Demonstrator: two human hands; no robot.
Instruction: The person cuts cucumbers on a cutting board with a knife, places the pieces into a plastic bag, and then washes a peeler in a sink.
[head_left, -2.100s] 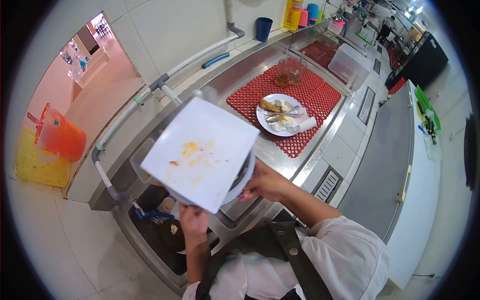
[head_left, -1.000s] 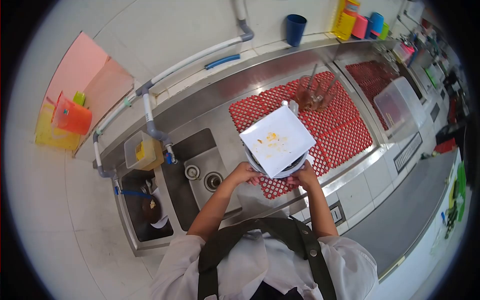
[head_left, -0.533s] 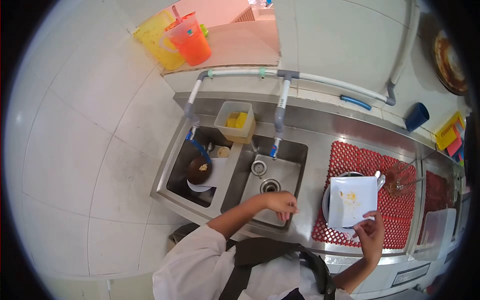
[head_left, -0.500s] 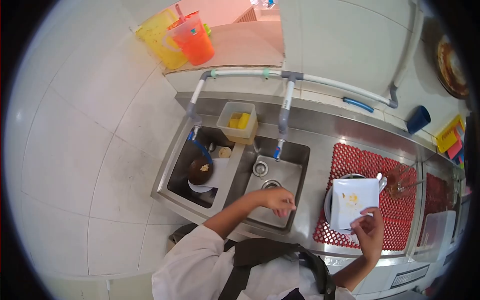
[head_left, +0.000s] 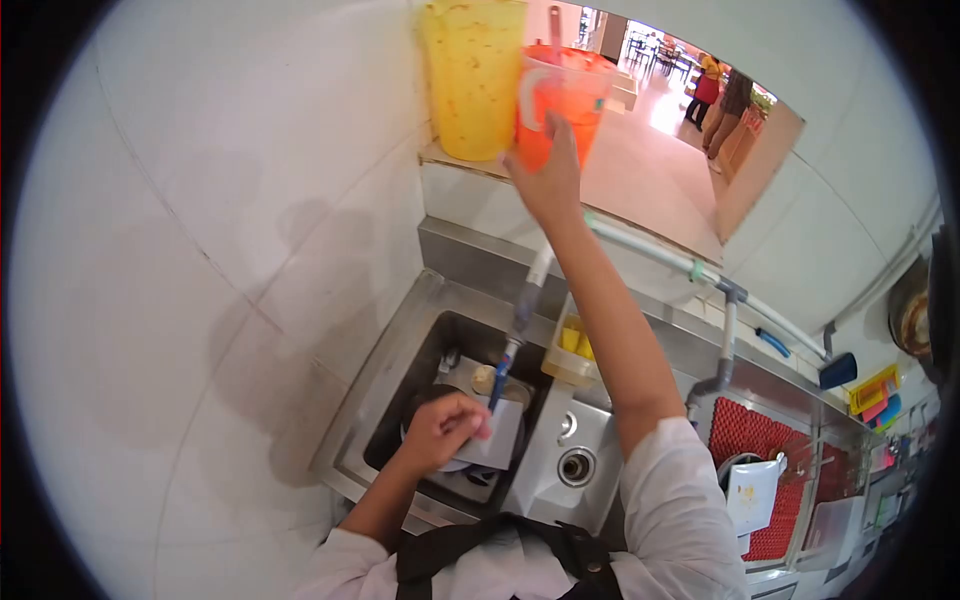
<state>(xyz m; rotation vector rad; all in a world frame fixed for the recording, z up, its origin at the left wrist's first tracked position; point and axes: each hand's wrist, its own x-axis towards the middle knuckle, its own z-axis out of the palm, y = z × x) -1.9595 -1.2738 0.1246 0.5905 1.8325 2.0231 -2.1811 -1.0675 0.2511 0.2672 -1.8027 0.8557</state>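
Note:
My right hand reaches up to the orange-red plastic pitcher on the ledge. Its thumb and fingers are apart at the lower end of the pitcher's pale handle; no firm grip shows. A pinkish utensil handle sticks out of the pitcher. My left hand hovers above the left sink basin, its fingers loosely curled with nothing visible in them. Below it lie a white square plate and a dark round bowl, partly hidden by the hand. A blue hose hangs from the tap.
A tall yellow pitcher stands left of the orange-red one. Yellow sponges sit in a plastic tub between the basins. White pipes run below the ledge. A soiled white plate rests on a red mat. People stand beyond the opening.
The view has swung left. My right hand has left the soiled white plate and risen to the orange-red pitcher. My left hand has moved from the right basin to over the left one.

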